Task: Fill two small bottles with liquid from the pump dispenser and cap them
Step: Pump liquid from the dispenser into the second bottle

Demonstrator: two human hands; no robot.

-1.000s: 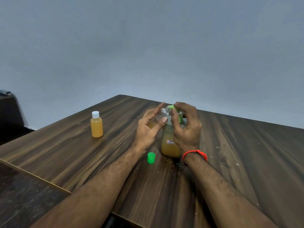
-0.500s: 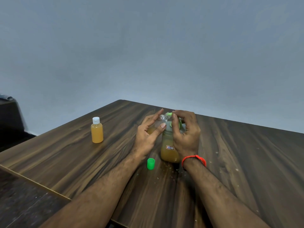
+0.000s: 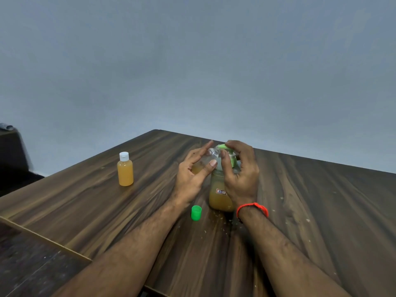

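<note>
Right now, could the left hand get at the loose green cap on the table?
Probably yes, but not while it is busy. The green cap stands in the open just below the left hand with nothing between them. That hand holds the small clear bottle at the pump dispenser spout.

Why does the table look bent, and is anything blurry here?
Head view: the wide-angle lens flares the table edges outward; a dark object at far left is smeared; light is dim and even, without glare; the capped bottle stays fairly sharp.
</note>
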